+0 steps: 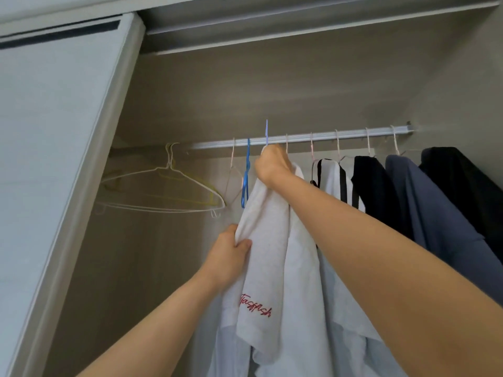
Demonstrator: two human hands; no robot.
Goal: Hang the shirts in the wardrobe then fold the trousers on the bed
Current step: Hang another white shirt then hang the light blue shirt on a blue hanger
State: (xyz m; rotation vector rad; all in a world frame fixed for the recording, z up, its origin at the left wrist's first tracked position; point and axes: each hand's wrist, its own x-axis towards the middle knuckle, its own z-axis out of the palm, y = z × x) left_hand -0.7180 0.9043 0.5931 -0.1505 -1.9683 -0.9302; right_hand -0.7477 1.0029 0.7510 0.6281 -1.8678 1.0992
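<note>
The open stretch is on the left of the wardrobe rail [299,138]: between the sliding door [54,159] and the blue hanger [246,175] only bare wire hangers [163,189] dangle (white and yellow; I can't count them where they overlap), with the back wall clear behind them. To the right the rail is crowded up to its end bracket.

The right hand [272,164] is up just under the rail, fist closed around the neck of a white T-shirt [266,240] and the blue hook [266,131] that sticks up above the knuckles, level with the rail. The left hand [228,254] pinches the shirt's left edge lower down, thumb over the fabric. The shirt is plain white, creased in long folds, with red script lettering [255,306] near the hem.

Already hanging to the right: one white shirt with black stripes [334,180], one black garment [375,186], one blue shirt [424,208], another black one [462,180] at the end. A pale blue shirt [340,308] hangs just behind the white one.
</note>
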